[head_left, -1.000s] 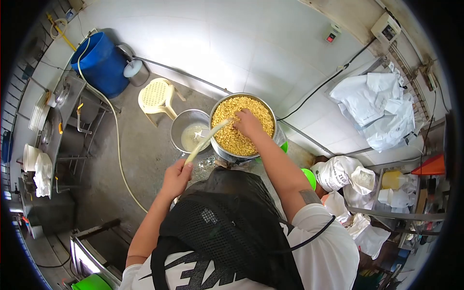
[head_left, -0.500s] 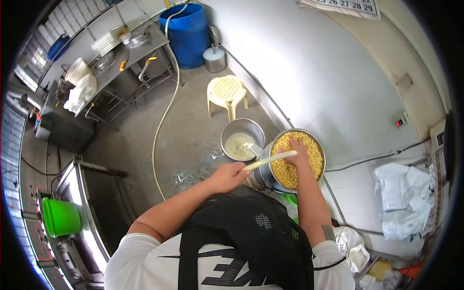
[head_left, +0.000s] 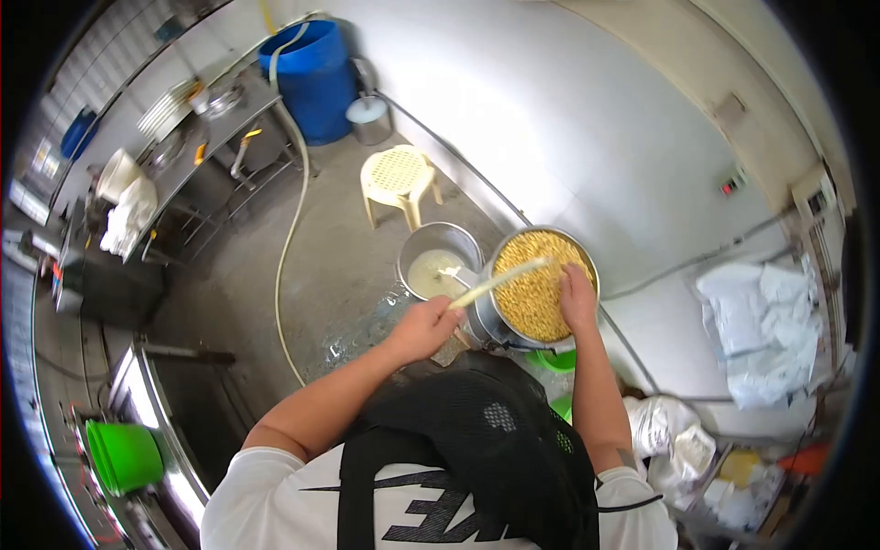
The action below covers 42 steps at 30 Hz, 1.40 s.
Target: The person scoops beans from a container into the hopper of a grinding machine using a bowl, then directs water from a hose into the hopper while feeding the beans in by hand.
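Note:
My left hand [head_left: 427, 328] is closed around a pale hose [head_left: 500, 282], whose free end reaches over a round metal pot. Yellow kernels [head_left: 533, 307] fill this pot [head_left: 597, 275] close to its rim. At the pot's right side my right hand [head_left: 577, 295] touches the kernels near the rim, its fingers pointing up and partly hidden; whether it holds any kernels cannot be made out. Left of the pot stands a metal basin [head_left: 401, 266] with cloudy liquid in it and a spout between the two vessels.
A cream plastic stool [head_left: 397, 171] stands behind the basin. Farther back are a blue barrel [head_left: 317, 87] and a lidded metal can [head_left: 369, 119]. Another hose [head_left: 286, 247] runs over the wet floor. White sacks [head_left: 665, 431] lie at the right, a green bucket [head_left: 128, 456] at the left.
The view has swung left. My right hand has moved from the middle of the kernels to the pot's right side. My left hand still holds the hose over the pot.

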Each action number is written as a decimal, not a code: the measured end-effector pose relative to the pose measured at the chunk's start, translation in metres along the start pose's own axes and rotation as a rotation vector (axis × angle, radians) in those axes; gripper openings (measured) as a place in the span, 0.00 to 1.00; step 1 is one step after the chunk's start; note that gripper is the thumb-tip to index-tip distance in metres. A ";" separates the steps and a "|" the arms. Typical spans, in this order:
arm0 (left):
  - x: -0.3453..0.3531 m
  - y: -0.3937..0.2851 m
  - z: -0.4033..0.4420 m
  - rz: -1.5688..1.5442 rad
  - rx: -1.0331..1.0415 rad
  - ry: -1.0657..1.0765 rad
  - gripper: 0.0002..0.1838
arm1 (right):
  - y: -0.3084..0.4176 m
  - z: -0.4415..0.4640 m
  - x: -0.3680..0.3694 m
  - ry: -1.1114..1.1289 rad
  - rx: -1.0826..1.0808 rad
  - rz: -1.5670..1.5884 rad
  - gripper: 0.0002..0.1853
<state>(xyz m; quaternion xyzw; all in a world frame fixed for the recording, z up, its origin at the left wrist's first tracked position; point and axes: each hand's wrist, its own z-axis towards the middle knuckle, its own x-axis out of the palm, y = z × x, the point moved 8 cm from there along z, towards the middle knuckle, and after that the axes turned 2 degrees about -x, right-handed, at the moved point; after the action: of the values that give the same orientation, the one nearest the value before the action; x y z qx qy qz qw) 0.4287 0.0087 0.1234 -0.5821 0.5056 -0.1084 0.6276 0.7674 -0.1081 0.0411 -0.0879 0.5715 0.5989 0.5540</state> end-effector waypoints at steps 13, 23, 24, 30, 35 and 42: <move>0.041 0.037 0.016 -0.012 -0.187 0.100 0.17 | 0.012 -0.073 0.042 0.371 0.015 -0.024 0.34; 0.049 0.044 0.035 -0.133 -0.236 0.055 0.14 | 0.015 -0.134 0.026 0.223 0.028 -0.299 0.44; 0.053 0.045 0.035 -0.137 -0.249 0.097 0.14 | 0.013 -0.134 0.028 0.223 0.030 -0.298 0.44; 0.066 0.050 0.051 0.013 -0.015 0.035 0.18 | 0.015 -0.133 0.022 0.226 0.077 -0.234 0.47; 0.060 0.027 0.057 -0.029 -0.098 0.018 0.19 | 0.014 -0.130 0.022 0.257 0.094 -0.230 0.47; 0.056 0.033 0.050 0.195 -0.112 0.048 0.21 | 0.016 -0.128 0.029 0.280 0.065 -0.232 0.48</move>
<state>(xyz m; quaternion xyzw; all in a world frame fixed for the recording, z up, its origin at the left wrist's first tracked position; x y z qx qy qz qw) 0.4775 0.0093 0.0577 -0.5617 0.5798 -0.0324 0.5892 0.6770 -0.1877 -0.0131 -0.2180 0.6480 0.4942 0.5370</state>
